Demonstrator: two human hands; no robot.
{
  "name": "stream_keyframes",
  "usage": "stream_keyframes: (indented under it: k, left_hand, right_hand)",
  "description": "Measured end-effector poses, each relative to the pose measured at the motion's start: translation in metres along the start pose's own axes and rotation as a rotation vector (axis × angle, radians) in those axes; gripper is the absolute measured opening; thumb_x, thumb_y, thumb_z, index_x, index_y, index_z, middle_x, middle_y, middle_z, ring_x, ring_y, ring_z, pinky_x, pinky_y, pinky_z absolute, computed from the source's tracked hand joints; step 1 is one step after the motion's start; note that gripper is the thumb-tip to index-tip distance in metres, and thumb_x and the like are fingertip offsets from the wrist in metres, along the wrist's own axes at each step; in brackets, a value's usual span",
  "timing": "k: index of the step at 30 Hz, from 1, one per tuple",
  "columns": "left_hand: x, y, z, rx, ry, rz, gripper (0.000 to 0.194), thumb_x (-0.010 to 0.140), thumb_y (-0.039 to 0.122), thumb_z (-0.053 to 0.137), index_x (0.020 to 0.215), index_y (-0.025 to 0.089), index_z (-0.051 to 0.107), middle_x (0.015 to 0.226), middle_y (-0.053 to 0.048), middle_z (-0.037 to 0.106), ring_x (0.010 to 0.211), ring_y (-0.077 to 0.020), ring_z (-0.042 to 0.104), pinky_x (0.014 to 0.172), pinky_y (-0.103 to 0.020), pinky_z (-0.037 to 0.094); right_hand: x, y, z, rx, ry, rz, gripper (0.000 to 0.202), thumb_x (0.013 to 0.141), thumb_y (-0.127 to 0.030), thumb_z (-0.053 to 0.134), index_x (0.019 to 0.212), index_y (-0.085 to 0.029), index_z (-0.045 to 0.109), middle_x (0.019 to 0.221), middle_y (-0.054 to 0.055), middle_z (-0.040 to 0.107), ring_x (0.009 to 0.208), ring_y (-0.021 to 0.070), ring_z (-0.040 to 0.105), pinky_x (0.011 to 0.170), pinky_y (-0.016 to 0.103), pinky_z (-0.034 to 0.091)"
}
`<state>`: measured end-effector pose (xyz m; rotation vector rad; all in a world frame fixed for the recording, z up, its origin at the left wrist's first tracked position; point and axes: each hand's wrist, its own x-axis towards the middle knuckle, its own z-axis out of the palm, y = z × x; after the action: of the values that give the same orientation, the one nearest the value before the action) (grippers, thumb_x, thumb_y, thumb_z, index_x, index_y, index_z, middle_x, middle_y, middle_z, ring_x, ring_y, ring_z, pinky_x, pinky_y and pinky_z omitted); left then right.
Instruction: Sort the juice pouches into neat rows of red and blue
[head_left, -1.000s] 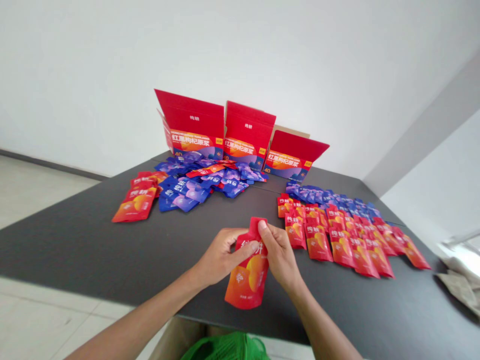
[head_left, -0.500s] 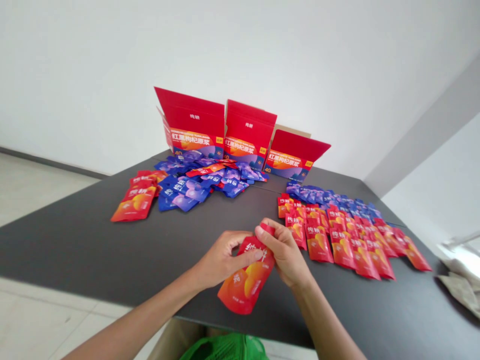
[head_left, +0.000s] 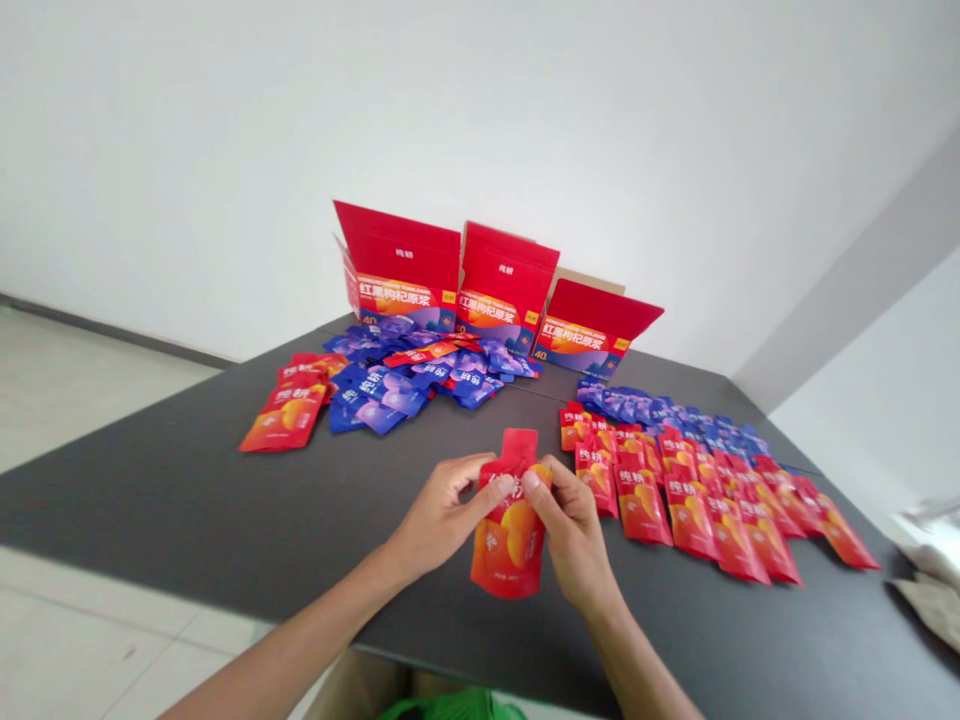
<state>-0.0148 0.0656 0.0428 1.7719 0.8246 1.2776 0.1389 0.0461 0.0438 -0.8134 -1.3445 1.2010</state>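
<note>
A red drink pouch with orange fruit printed on it is held upright over the near part of the table. My left hand grips its left edge, the thumb pressed on the front. On the opposite edge my right hand pinches the pouch, its thumb also on the front. The pouch's narrow top spout sticks up free between both hands. Just beyond my right hand lie rows of red pouches, overlapping one another, with blue pouches in rows behind them.
Three open red boxes stand at the back near the wall. In front of them lies a heap of blue pouches with some red ones mixed in. A small stack of red pouches sits at the left on the dark table.
The pouch has turned from tilted to upright. My right hand has slid from its top down to its right edge, leaving the spout uncovered. The camera view has shifted slightly.
</note>
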Motion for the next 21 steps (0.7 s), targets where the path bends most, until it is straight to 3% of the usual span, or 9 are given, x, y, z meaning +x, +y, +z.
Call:
stream_keyframes:
  k: [8,14,17,19,21]
  left_hand:
    - [-0.001,-0.004,-0.003,0.092,0.202,0.032,0.036,0.09,0.041,0.058,0.063,0.016,0.062,0.063,0.0,0.059,0.058,-0.0144,0.053,0.057,-0.023,0.043]
    - [0.0,0.0,-0.008,-0.029,0.118,0.026,0.039,0.093,0.04,0.054,0.062,0.016,0.059,0.061,0.001,0.054,0.055,-0.0125,0.051,0.054,-0.022,0.04]
    - [0.0,0.0,-0.015,-0.077,0.044,0.032,0.031,0.093,0.037,0.054,0.074,0.016,0.065,0.067,0.0,0.058,0.06,-0.0128,0.053,0.058,-0.023,0.041]
    - [0.001,-0.002,-0.017,-0.082,0.007,0.029,0.021,0.092,0.036,0.058,0.092,0.016,0.066,0.071,0.001,0.058,0.064,-0.0133,0.053,0.061,-0.023,0.042]
    - [0.001,-0.005,-0.016,-0.083,-0.037,0.015,0.022,0.092,0.034,0.059,0.108,0.019,0.062,0.073,0.002,0.057,0.066,-0.0134,0.053,0.063,-0.024,0.042]
  right_hand:
    - [-0.004,0.003,0.006,-0.049,-0.035,-0.028,0.021,0.09,-0.039,0.061,0.083,-0.02,0.057,0.076,-0.003,0.05,0.068,0.0109,0.043,0.063,0.022,0.038]
    - [-0.006,0.0,-0.004,0.068,0.155,-0.025,0.021,0.089,-0.04,0.062,0.081,-0.021,0.057,0.071,-0.004,0.052,0.06,0.0091,0.044,0.056,0.021,0.039]
    - [-0.005,-0.016,-0.039,0.138,0.4,-0.058,0.02,0.083,-0.042,0.068,0.093,-0.025,0.063,0.082,-0.004,0.063,0.068,0.0106,0.056,0.061,0.021,0.047]
    - [-0.007,-0.036,-0.08,0.114,0.549,-0.08,0.024,0.079,-0.043,0.071,0.096,-0.027,0.066,0.089,-0.003,0.068,0.075,0.0129,0.063,0.065,0.022,0.051]
    - [-0.014,-0.059,-0.134,0.008,0.619,-0.039,0.025,0.076,-0.043,0.074,0.094,-0.026,0.068,0.09,0.0,0.072,0.075,0.016,0.067,0.067,0.026,0.055]
